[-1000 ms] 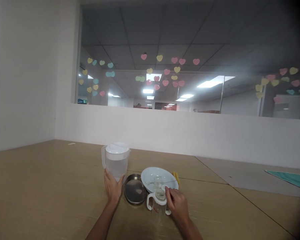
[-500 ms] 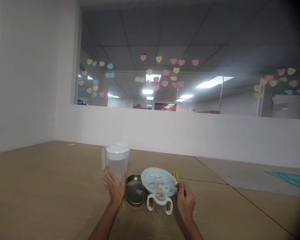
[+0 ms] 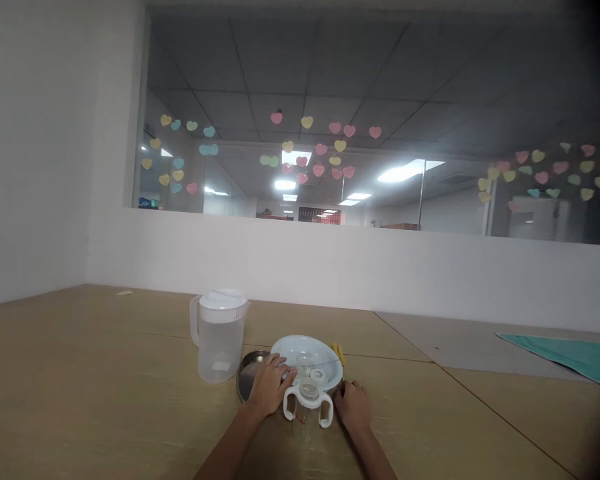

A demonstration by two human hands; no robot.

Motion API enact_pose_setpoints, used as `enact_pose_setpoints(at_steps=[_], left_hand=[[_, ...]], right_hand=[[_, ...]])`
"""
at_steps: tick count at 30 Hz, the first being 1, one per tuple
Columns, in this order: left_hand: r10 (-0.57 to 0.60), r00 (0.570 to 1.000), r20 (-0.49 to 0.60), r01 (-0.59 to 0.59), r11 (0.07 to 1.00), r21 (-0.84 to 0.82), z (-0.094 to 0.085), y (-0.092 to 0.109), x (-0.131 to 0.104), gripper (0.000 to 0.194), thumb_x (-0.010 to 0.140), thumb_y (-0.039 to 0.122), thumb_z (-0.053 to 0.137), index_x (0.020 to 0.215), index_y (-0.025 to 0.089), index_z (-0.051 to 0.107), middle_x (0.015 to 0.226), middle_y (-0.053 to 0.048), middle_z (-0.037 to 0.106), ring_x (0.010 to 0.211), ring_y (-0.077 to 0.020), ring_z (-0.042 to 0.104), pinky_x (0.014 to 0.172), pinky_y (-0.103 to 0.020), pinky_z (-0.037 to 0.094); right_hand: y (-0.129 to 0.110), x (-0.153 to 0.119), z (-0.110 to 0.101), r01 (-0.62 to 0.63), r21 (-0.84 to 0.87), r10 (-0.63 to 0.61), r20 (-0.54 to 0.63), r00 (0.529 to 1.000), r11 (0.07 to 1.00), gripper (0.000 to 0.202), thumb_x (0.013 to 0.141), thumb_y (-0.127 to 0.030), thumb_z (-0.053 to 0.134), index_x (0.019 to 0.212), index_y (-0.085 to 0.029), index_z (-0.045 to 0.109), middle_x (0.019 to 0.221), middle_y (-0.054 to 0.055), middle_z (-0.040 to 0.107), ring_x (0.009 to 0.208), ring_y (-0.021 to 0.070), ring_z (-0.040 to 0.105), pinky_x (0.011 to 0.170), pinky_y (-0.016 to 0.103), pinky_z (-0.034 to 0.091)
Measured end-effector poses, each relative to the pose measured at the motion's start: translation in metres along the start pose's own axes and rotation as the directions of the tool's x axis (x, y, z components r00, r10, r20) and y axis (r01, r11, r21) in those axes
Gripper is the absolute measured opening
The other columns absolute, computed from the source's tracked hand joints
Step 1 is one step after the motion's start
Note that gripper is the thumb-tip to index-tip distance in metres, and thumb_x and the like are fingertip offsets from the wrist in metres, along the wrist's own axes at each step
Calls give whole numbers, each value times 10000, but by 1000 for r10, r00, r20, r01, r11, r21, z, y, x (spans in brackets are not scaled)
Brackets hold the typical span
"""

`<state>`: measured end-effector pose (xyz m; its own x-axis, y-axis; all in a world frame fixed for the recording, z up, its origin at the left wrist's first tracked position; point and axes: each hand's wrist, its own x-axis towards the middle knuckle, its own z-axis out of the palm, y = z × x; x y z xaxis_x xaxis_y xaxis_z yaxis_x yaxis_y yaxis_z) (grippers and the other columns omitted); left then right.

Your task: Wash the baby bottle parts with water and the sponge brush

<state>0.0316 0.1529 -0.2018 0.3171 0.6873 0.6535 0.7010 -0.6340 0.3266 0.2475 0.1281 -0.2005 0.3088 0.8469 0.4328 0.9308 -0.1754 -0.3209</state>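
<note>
My left hand reaches across the round metal tin to the left rim of the white bowl, fingers stretched and thumb apart. My right hand rests low by the bowl's right side with its fingers curled; anything in them is hidden. Between my hands stands a clear baby bottle without a lid, its white collar carrying two handles. A reddish mark shows on it. Inside the bowl lie a white ring-shaped part and some clear pieces.
A lidded translucent pitcher stands to the left of the tin. Something yellow lies behind the bowl's right edge. Farther right is a teal cloth on a grey sheet. A white wall with a window bounds the table's back.
My left hand has left the pitcher and moved right, over the tin to the bowl. My right hand has lowered toward the table. The view has turned slightly right.
</note>
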Motion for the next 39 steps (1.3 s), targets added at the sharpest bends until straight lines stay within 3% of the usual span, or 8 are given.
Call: enact_pose_setpoints(at_steps=[5,16,24,31,36,39], left_hand=[[25,999,47,-25,1000,4,-1,-1,1,413,944,397,333,897,201,693,961,-67,694,1129,-257,506,1023,-457,331],[8,1000,20,-8,1000,-8,3,0,-3,391,945,394,346,965,225,697,985,-56,688,1146,-257,484,1032,-472,324],[16,995,-100,-14,1000,24,5,2,-8,374,938,393,376,1090,200,657,1051,-75,659,1104,-247,516,1046,-474,335],[22,988,-155,-20,1000,9,-3,4,-8,330,925,269,369,1080,222,657,1028,-70,658,962,-218,583,876,-387,465],[4,977,-211,-2,1000,11,-4,6,-9,280,896,264,441,1053,222,669,1012,-63,667,945,-213,595,886,-381,468],[13,967,-254,-7,1000,24,-7,9,-8,273,888,225,441,1015,230,682,997,-56,671,952,-211,591,899,-386,463]], right_hand=[[2,1,1,25,-24,-24,43,999,999,264,824,-153,434,749,-149,687,841,141,678,797,225,648,645,283,405],[0,-2,0,-2,-9,2,46,999,1000,279,831,-162,420,793,-142,696,850,152,681,827,235,653,661,285,415],[3,2,3,-84,76,82,33,996,994,319,827,-186,403,943,-99,687,980,178,674,868,244,661,686,286,441],[6,4,4,-113,156,114,3,993,981,380,794,-210,414,1039,-65,665,1055,211,644,928,263,651,756,300,455],[11,8,12,-136,272,159,-65,985,953,425,760,-263,421,1050,-66,661,1087,221,635,922,281,643,754,334,461],[19,14,20,-224,515,309,-84,947,828,428,701,-321,482,1009,-96,676,1063,199,658,879,296,640,719,354,464]])
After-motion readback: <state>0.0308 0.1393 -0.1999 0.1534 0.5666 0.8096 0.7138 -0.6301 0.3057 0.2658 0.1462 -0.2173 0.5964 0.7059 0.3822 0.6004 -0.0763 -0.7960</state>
